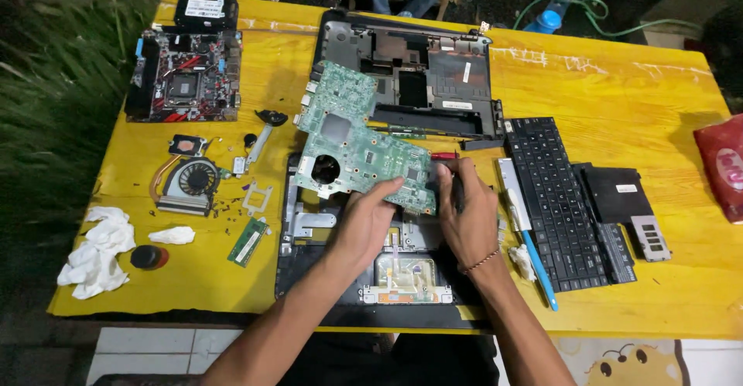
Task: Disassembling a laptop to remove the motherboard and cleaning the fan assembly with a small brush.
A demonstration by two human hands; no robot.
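Near the front edge of a yellow table [619,92], the left hand [370,220] pinches a green laptop motherboard [360,142], lifted free above the opened laptop base [309,278]. The right hand [468,220] grips a screwdriver [447,156]. The keyboard [553,200] and cooling fan [190,183] already lie removed.

yellow table [619,84] bears a black keyboard [559,200], desktop motherboard [186,76], cooling fan [190,185], white tissues [99,251].

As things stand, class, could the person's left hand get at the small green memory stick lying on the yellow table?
Probably yes: the left hand grips the green board, but the memory stick lies uncovered beside that forearm.
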